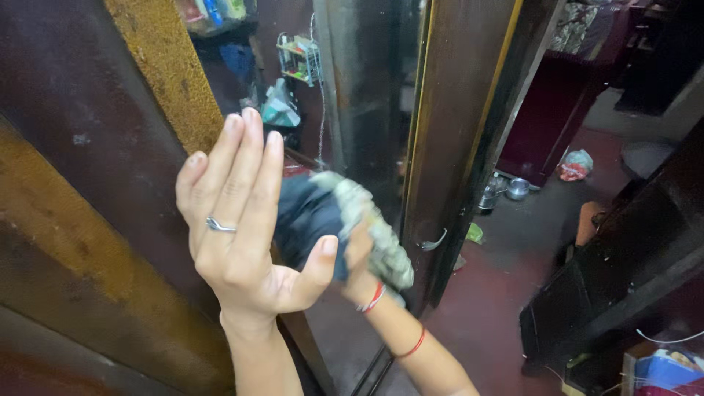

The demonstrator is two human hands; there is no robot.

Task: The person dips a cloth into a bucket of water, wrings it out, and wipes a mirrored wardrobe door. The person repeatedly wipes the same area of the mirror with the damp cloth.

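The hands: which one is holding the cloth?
The right hand, with red threads round its wrist, grips the crumpled dark-and-grey cloth. The ringed left hand is open, fingers straight.

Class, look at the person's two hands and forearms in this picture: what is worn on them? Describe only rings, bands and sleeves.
The left hand wears a thin silver ring on one finger; its forearm is bare, with no sleeve in view. The right hand has a red and white thread band at the wrist, and a second thin red thread further down the bare forearm.
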